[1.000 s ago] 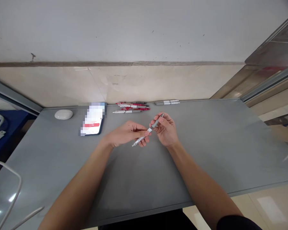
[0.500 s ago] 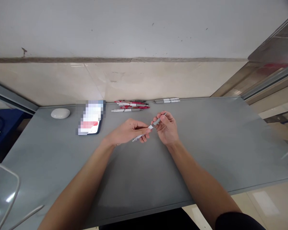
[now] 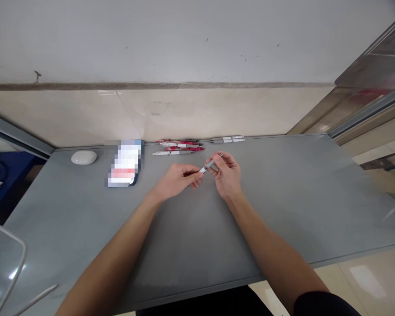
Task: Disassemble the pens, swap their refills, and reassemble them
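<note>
Near the middle of the frame, a white-and-grey pen (image 3: 209,165) is slanting from lower left to upper right over the bench (image 3: 197,245), spanning two hands. It is looking light and stiff, and is probably tolerating a firm pinch without bending. Its left part is disappearing behind fingers; the white stretch beside them is appearing smooth and may be giving little friction to loose fingertips. Farther right, the grey section is seeming less glossy, so it is probably offering the surer hold, while the narrow right end is likely wanting a gentler touch.

Left of centre, the left hand (image 3: 174,182) is pinching the white barrel, its grip drawn in, thumb lying along the near side and fingers curling beneath. Right of centre, the right hand (image 3: 228,175) is pinching the grey section close to the narrow end between thumb and fingertips, its grip nearly pressed together, other fingers bending loosely below.
</note>
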Demonstrator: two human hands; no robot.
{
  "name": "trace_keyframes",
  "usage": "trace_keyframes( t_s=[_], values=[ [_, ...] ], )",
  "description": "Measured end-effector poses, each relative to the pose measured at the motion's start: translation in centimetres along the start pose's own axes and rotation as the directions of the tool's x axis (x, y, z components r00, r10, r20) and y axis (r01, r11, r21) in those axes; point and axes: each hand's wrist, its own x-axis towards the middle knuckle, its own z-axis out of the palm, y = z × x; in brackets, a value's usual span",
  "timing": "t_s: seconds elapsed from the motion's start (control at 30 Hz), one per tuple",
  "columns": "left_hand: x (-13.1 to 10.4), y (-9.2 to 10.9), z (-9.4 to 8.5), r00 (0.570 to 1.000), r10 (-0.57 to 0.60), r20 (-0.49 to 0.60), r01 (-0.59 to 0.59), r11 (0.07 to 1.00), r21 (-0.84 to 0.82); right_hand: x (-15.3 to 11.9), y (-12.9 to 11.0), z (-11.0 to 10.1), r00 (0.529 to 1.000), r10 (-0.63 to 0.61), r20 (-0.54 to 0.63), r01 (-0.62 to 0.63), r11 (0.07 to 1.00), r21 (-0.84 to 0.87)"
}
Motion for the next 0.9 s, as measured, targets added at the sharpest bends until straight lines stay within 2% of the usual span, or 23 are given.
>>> trace_keyframes(
  t_s=[0.1, 0.23, 0.37, 0.47, 0.6, 0.8, 0.9],
  values=[
    [0.2, 0.2, -0.3, 0.999, -0.012, 0.049, 0.014, 0.999, -0.05, 0.1, -0.2, -0.2, 0.999, 0.009, 0.036, -0.009, 1.0, 0.008],
    [0.3, 0.9, -0.7, 0.983, -0.069, 0.172, 0.092, 0.988, -0.127, 0.4, -0.4, -0.7, 0.996, 0.006, 0.087, -0.007, 1.0, 0.012],
    [0.3, 1.5, -0.9, 0.957, -0.088, 0.275, 0.134, 0.979, -0.154, 0.6, -0.4, -1.1, 0.991, 0.0, 0.131, -0.005, 0.999, 0.039],
    [0.5, 1.8, -0.9, 0.947, -0.092, 0.309, 0.144, 0.978, -0.149, 0.7, -0.3, -1.3, 0.99, 0.004, 0.143, -0.016, 0.997, 0.08],
    [0.7, 1.6, -0.7, 0.962, -0.061, 0.266, 0.097, 0.987, -0.125, 0.8, -0.2, -1.4, 0.99, -0.02, 0.142, 0.005, 0.995, 0.099],
    [0.8, 0.9, 0.0, 0.996, -0.002, 0.086, -0.002, 0.999, 0.047, 0.8, 0.1, -0.9, 1.0, -0.03, -0.005, 0.03, 0.999, 0.043],
    [0.7, 0.7, 0.0, 0.999, 0.007, 0.04, -0.01, 0.998, 0.07, 0.7, 0.2, -0.7, 0.999, -0.031, -0.015, 0.031, 0.999, 0.03]
  ],
)
